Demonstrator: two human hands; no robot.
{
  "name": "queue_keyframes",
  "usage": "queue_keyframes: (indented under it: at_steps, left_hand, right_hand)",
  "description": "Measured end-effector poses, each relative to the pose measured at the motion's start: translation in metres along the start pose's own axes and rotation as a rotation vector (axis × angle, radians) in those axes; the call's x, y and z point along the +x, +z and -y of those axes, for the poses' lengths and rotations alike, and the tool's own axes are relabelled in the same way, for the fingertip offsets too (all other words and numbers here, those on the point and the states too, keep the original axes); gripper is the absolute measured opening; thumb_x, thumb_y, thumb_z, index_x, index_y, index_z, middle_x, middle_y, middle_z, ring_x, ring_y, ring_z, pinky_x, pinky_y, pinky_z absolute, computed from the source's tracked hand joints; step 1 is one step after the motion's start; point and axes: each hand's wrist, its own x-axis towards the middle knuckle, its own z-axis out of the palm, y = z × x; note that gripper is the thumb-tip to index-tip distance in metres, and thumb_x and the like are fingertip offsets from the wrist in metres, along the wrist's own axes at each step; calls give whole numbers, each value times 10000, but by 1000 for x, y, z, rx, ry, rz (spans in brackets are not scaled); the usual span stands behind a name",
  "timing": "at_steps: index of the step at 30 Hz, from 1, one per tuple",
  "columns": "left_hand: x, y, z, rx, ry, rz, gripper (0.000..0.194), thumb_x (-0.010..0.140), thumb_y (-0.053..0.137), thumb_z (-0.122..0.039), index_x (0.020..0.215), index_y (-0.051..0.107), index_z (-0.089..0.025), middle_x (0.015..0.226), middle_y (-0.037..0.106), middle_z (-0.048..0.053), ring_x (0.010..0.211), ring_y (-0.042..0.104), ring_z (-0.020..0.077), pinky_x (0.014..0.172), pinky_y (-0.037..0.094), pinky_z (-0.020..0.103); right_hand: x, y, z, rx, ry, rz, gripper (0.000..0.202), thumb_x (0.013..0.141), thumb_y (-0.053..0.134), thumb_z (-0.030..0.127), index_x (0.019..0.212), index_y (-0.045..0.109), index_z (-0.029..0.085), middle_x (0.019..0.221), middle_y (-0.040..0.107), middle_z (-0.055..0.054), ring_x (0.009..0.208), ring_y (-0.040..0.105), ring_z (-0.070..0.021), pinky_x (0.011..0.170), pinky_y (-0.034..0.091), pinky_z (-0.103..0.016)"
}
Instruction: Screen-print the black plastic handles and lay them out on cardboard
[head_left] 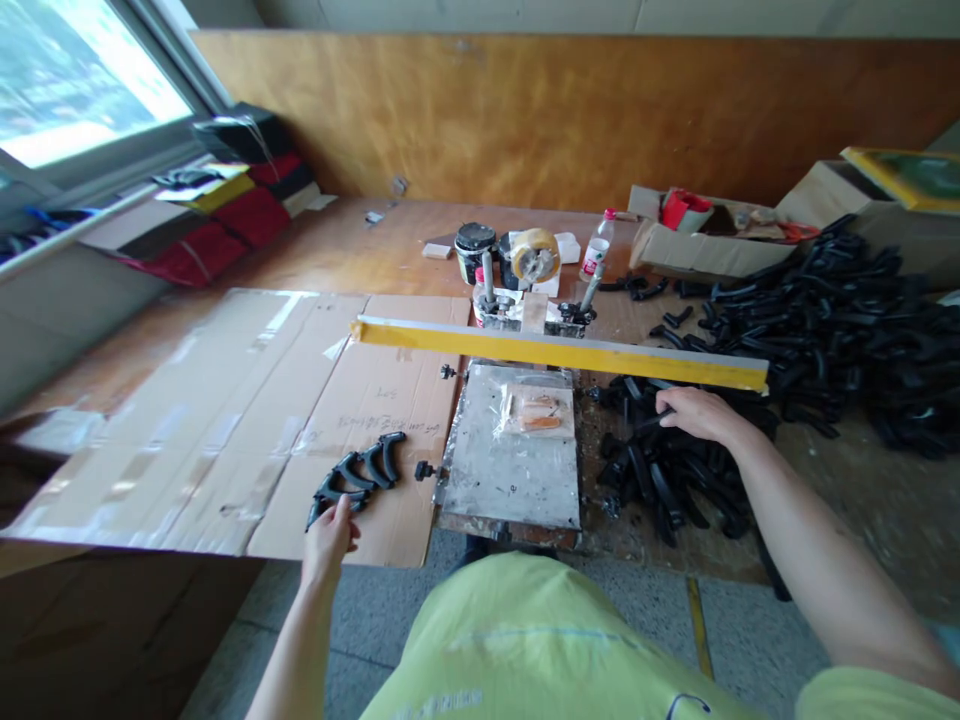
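Observation:
On the cardboard sheet, several curved black parts stand in a short row. My left hand is closed at the near end of that row, its fingers pinched on a black part. Over the near pile of black parts, my right hand is closed with its fingertips on one black piece. Between my hands lies a grey metal plate with a clear-wrapped block on it.
A long yellow-edged bar spans the fixture above the plate. Behind it are a black-stained jar, a tape roll and a bottle. A large black heap and an open carton occupy the right.

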Motion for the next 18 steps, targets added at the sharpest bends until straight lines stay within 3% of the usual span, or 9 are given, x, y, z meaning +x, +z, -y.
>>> queue_keyframes:
  at_steps: [3,7,11,14,18]
  left_hand:
    - [-20,27,-58,-133,217,49,393,795,525,-551,733,568,-165,434,506,-33,375,436,102,389,379,206]
    - [-55,67,-159,-372,493,203,407,813,549,-555,903,611,-164,511,542,-48,423,471,79,437,395,178]
    - [-87,88,-240,-574,720,296,439,848,518,-568,1039,595,-181,552,568,-49,440,480,77,451,409,175]
    - [-97,93,-272,-665,790,326,447,882,445,-578,919,617,-168,522,546,-35,419,462,81,438,389,187]
    - [-99,94,-282,-642,807,357,489,900,395,-573,864,650,-157,459,494,-32,401,442,92,432,370,200]
  right_hand:
    - [9,20,49,175,-132,9,117,729,714,217,836,686,254,869,681,-7,814,612,-205,751,441,-320]
    - [26,74,123,349,-296,-141,199,819,633,171,990,710,236,959,665,-33,935,593,-201,862,448,-340]
    - [38,114,157,238,-398,-201,281,892,546,149,1090,709,265,949,645,-37,924,549,-193,900,435,-353]
    - [38,119,165,109,-442,-181,284,907,549,186,1136,694,269,966,642,-46,958,530,-203,898,431,-352]
    - [28,114,174,-67,-416,-225,324,899,577,220,1201,660,302,1078,647,-64,1059,543,-217,884,452,-350]
